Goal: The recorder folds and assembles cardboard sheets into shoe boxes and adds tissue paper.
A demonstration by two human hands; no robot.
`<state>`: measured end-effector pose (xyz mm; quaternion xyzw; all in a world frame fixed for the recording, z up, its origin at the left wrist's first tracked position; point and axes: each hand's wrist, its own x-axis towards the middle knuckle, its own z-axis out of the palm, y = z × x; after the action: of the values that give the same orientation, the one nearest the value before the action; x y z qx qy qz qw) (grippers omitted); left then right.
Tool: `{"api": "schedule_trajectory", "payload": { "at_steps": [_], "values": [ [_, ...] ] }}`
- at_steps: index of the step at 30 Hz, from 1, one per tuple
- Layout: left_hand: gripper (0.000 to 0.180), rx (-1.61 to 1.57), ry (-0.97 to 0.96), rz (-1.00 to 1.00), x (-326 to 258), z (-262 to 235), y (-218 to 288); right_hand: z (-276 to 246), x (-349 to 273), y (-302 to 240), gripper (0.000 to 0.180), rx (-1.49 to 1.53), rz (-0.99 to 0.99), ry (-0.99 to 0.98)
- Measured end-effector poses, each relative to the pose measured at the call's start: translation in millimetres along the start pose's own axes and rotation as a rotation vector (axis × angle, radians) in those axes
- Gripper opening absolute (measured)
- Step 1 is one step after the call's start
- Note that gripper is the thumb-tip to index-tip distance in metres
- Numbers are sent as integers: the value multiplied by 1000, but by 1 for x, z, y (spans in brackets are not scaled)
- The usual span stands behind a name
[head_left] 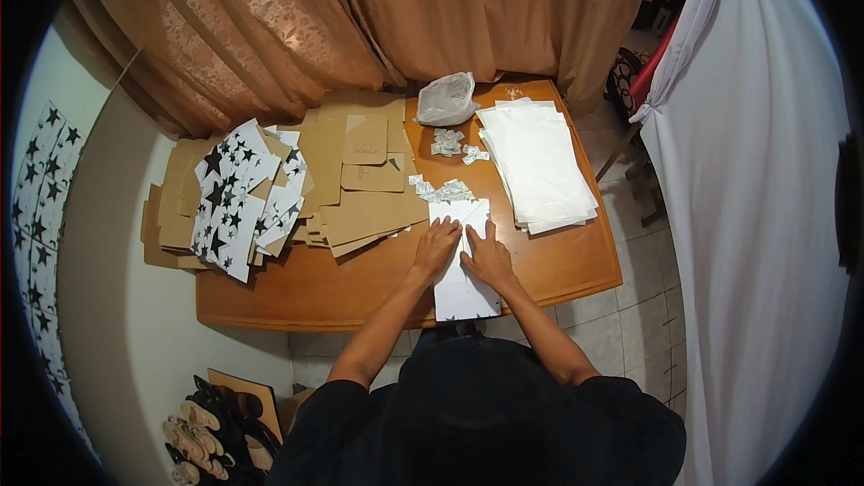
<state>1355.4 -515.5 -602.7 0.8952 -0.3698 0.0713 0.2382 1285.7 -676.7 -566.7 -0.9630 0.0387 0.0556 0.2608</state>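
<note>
Flat under both hands (463, 250), white sheet (463, 292)

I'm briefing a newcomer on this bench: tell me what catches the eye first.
Both hands, left hand and right hand, press flat on a white folded sheet at the table's near edge. Left of them lie star-printed sheets on brown card blanks; a white paper stack sits to the right.
</note>
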Motion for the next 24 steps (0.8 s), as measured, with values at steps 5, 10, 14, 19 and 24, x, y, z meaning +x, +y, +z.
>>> {"api": "schedule_trajectory", "payload": {
  "at_steps": [5, 10, 14, 19, 24],
  "values": [
    [37, 75, 30, -5, -4, -2, 10, 9, -2, 5, 71, -81, -21, 45],
    [38, 245, 36, -24, -2, 2, 19, 9, -4, 5, 73, -123, -47, 71],
    [44, 106, -50, -199, 17, -6, 21, -2, -9, 11, 79, 83, -135, -5],
    [97, 25, -251, -662, 65, -22, 47, 4, -28, 32, 89, 346, -97, 167],
    [127, 42, -514, -818, 88, -18, 57, 24, -38, 59, 78, 522, 178, -54]
  ]
}}
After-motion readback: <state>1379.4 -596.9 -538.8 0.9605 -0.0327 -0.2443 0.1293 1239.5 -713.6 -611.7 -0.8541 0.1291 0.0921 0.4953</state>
